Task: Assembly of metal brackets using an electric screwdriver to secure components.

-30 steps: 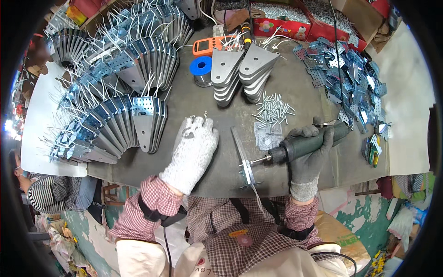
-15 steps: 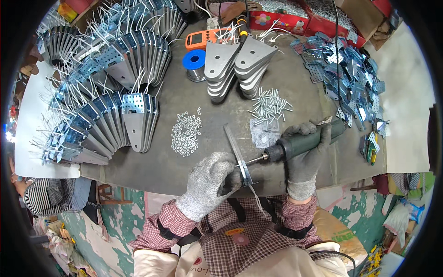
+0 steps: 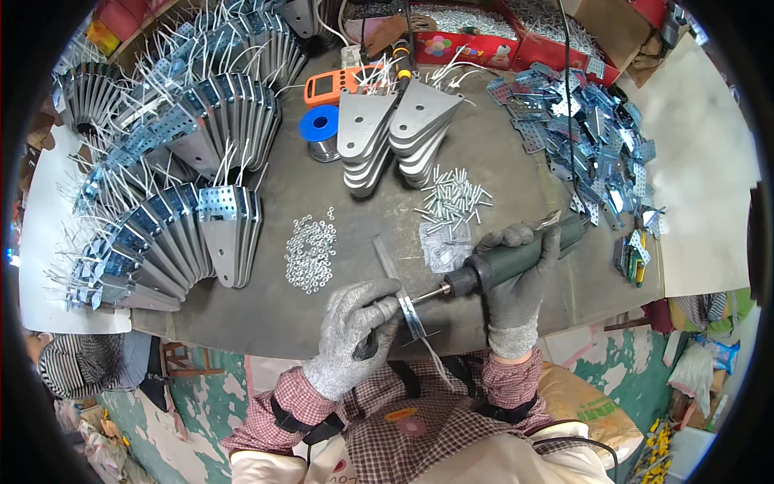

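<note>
My left hand [image 3: 355, 335], in a grey knit glove, pinches a flat grey metal plate [image 3: 386, 260] that is turned nearly edge-on. A shiny bracket [image 3: 414, 319] is against this plate, and pale wires [image 3: 439, 367] hang from its lower end. My right hand [image 3: 520, 278], gloved too, is wrapped around a dark green power screwdriver [image 3: 508, 262] lying level. Its bit points left and meets the bracket; the screw tip is too small to make out. Beyond the tool are loose screws [image 3: 455, 198] and small clear plastic pieces [image 3: 445, 248]. A pile of nuts [image 3: 310, 254] lies left of the plate.
Rows of plates with brackets and wires [image 3: 230, 234] fill the left side. Two plate stacks [image 3: 363, 129] stand ahead, near a solder spool [image 3: 320, 129] and an orange meter [image 3: 330, 85]. Loose brackets [image 3: 601, 133] heap at right, by a hanging black cable [image 3: 569, 105].
The whole view has shifted, so the table's things sit a little lower and further left. My left fingers have moved up along the plate; the screwdriver stays at the bracket.
</note>
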`<act>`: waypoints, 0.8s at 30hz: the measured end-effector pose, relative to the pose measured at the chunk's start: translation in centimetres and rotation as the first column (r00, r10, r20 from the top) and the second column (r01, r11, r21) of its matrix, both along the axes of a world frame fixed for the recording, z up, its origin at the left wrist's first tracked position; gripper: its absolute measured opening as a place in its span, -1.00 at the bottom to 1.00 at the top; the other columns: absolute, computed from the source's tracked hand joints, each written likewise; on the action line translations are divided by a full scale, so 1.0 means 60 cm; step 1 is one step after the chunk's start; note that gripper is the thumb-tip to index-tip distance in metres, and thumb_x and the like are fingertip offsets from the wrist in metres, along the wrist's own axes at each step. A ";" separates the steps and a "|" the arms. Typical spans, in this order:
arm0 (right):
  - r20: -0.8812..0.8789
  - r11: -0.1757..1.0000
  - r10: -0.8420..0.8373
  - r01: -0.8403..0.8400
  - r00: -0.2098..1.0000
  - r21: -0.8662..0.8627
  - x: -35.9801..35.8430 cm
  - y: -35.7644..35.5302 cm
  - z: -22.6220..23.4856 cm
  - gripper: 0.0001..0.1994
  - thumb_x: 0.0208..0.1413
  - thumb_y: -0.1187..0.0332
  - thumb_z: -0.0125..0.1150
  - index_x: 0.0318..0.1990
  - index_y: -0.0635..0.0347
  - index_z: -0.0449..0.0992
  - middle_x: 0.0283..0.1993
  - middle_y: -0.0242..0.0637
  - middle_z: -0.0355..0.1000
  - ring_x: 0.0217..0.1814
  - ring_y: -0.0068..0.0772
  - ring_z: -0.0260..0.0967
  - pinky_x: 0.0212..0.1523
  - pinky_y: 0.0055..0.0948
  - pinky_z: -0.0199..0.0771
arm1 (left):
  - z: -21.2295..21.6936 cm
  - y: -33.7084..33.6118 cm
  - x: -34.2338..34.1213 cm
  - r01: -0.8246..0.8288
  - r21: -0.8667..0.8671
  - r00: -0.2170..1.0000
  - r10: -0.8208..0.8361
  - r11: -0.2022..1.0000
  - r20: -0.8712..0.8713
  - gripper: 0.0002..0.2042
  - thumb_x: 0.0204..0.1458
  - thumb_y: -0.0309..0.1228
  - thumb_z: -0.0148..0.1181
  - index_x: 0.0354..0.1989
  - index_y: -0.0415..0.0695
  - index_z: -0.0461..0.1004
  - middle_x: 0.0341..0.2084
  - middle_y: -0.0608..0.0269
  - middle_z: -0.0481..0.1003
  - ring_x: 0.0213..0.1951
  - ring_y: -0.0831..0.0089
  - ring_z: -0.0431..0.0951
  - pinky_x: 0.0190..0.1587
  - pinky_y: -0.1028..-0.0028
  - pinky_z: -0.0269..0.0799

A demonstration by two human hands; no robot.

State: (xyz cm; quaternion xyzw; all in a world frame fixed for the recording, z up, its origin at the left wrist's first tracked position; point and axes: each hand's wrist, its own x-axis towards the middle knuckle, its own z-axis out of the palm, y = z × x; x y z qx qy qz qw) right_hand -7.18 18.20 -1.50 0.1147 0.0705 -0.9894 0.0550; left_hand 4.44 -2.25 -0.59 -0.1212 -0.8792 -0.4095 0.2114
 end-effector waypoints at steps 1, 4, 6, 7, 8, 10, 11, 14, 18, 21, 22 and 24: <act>0.004 1.000 0.006 -0.006 1.000 -0.009 0.001 0.001 0.001 -0.73 0.27 0.11 0.26 -0.25 0.09 0.41 -0.40 -0.44 0.33 -0.31 -0.43 0.36 0.05 -0.21 0.45 | 0.004 -0.001 -0.007 0.025 -0.013 0.998 -0.026 1.000 -0.060 -0.66 0.00 -0.54 0.36 -0.06 -0.12 0.40 -0.02 -0.05 0.55 0.05 -0.08 0.55 0.08 0.09 0.45; -0.018 0.998 0.007 -0.009 1.000 -0.064 -0.002 0.003 -0.006 -0.73 0.28 0.11 0.25 -0.15 0.12 0.44 -0.39 -0.45 0.32 -0.31 -0.44 0.35 0.05 -0.21 0.45 | -0.011 -0.004 -0.004 0.120 0.141 0.993 -0.118 0.983 -0.023 -0.40 -0.11 -0.44 0.49 0.14 -0.14 0.35 0.12 -0.13 0.47 0.19 -0.18 0.45 0.23 0.02 0.34; -0.055 1.000 0.007 -0.009 0.998 -0.029 0.000 0.003 -0.005 -0.69 0.28 0.10 0.25 -0.05 0.14 0.45 -0.38 -0.45 0.33 -0.29 -0.46 0.35 0.06 -0.21 0.44 | -0.012 0.006 0.004 0.120 0.301 0.988 -0.144 0.946 0.058 -0.17 -0.23 -0.31 0.60 0.29 -0.09 0.30 0.18 -0.14 0.42 0.23 -0.21 0.41 0.26 0.00 0.32; -0.074 1.000 0.007 -0.008 0.997 -0.011 0.000 0.003 -0.006 -0.66 0.28 0.10 0.26 0.00 0.15 0.45 -0.38 -0.45 0.33 -0.28 -0.47 0.35 0.07 -0.21 0.44 | -0.005 0.010 0.008 0.049 0.233 0.960 -0.110 0.971 0.257 -0.10 -0.28 -0.29 0.62 0.32 -0.14 0.28 0.25 -0.14 0.36 0.29 -0.18 0.35 0.31 0.05 0.29; -0.076 1.000 0.008 -0.010 0.997 -0.023 0.002 0.004 -0.008 -0.64 0.28 0.10 0.26 0.04 0.15 0.44 -0.37 -0.45 0.33 -0.27 -0.48 0.35 0.07 -0.21 0.44 | -0.001 0.014 0.009 0.041 0.165 0.966 -0.081 0.985 0.245 -0.11 -0.28 -0.29 0.62 0.31 -0.16 0.29 0.26 -0.12 0.36 0.31 -0.16 0.33 0.31 0.06 0.30; -0.086 0.999 0.018 -0.022 0.996 -0.047 0.003 0.004 -0.013 -0.58 0.28 0.09 0.26 0.12 0.16 0.42 -0.36 -0.44 0.34 -0.25 -0.49 0.36 0.08 -0.21 0.44 | 0.003 0.023 0.011 0.013 0.028 0.978 -0.018 1.000 0.208 -0.14 -0.26 -0.31 0.61 0.29 -0.20 0.31 0.28 -0.10 0.34 0.35 -0.13 0.29 0.31 0.08 0.31; -0.089 0.999 0.013 -0.018 0.996 -0.048 0.004 0.004 -0.013 -0.58 0.28 0.09 0.26 0.12 0.16 0.42 -0.35 -0.44 0.34 -0.24 -0.50 0.36 0.08 -0.22 0.44 | 0.001 0.023 0.013 0.013 0.021 0.980 -0.016 1.000 0.198 -0.15 -0.26 -0.31 0.60 0.29 -0.21 0.31 0.28 -0.10 0.34 0.35 -0.12 0.29 0.30 0.07 0.31; -0.104 0.999 0.000 -0.005 0.995 -0.044 0.005 0.004 -0.009 -0.59 0.28 0.09 0.25 0.10 0.16 0.41 -0.35 -0.44 0.35 -0.23 -0.50 0.36 0.08 -0.23 0.44 | 0.000 0.025 0.015 0.016 0.030 0.986 -0.021 0.999 0.166 -0.18 -0.24 -0.34 0.59 0.27 -0.22 0.32 0.27 -0.09 0.35 0.35 -0.11 0.30 0.29 0.07 0.33; -0.133 0.999 0.009 -0.015 0.991 -0.040 0.003 0.002 -0.011 -0.61 0.28 0.11 0.26 0.08 0.17 0.42 -0.35 -0.44 0.35 -0.24 -0.49 0.36 0.08 -0.23 0.44 | -0.010 0.023 0.019 0.022 0.087 0.996 -0.029 0.996 0.086 -0.21 -0.20 -0.36 0.57 0.27 -0.20 0.31 0.26 -0.09 0.37 0.33 -0.12 0.33 0.28 0.08 0.35; -0.138 0.999 0.017 -0.022 0.990 -0.029 0.002 -0.001 -0.015 -0.62 0.29 0.11 0.25 0.06 0.18 0.42 -0.35 -0.44 0.36 -0.25 -0.48 0.37 0.08 -0.23 0.44 | -0.007 0.016 0.016 0.049 0.184 0.994 -0.066 0.982 0.086 -0.29 -0.11 -0.40 0.50 0.26 -0.16 0.30 0.24 -0.08 0.40 0.32 -0.11 0.36 0.26 0.08 0.36; -0.137 0.999 0.017 -0.021 0.990 -0.026 0.001 -0.002 -0.015 -0.63 0.29 0.11 0.25 0.06 0.18 0.42 -0.35 -0.44 0.36 -0.25 -0.47 0.37 0.08 -0.23 0.44 | -0.005 0.011 0.013 0.063 0.225 0.991 -0.087 0.972 0.100 -0.33 -0.07 -0.41 0.47 0.25 -0.14 0.30 0.23 -0.08 0.41 0.32 -0.10 0.36 0.26 0.08 0.37; -0.110 1.000 0.010 -0.013 0.994 -0.026 -0.001 -0.002 -0.009 -0.65 0.29 0.10 0.24 -0.01 0.16 0.41 -0.36 -0.44 0.36 -0.26 -0.46 0.37 0.07 -0.23 0.45 | -0.017 -0.003 0.007 0.086 0.317 0.983 -0.132 0.945 0.127 -0.45 0.02 -0.45 0.39 0.20 -0.13 0.32 0.19 -0.08 0.45 0.28 -0.08 0.40 0.22 0.08 0.39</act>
